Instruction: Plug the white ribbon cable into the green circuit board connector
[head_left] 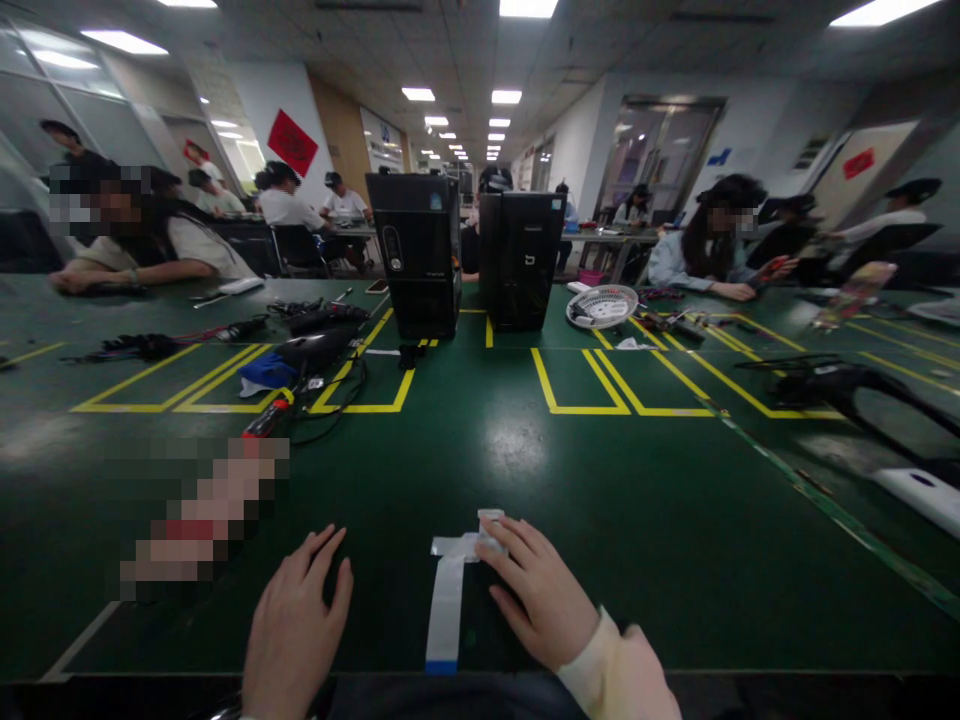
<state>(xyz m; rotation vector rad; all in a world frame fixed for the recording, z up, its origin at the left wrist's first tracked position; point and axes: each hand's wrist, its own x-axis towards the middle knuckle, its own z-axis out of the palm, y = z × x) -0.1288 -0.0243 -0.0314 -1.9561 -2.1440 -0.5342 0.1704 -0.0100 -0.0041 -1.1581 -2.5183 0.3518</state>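
A white flat ribbon cable (445,610) with a blue end lies folded on the green table near its front edge. My right hand (536,590) rests over the folded upper part, fingers spread, its fingertips touching the white piece. To the left of the cable, my left hand (300,615) is over the table with its fingers apart and nothing in it.
Two black computer towers (421,255) (523,260) stand ahead on the green table (420,460). Cables and a blue item (268,371) lie left, beside a red-and-black tool (266,418). A white basket (601,306) and black frame (847,385) are right. People sit around.
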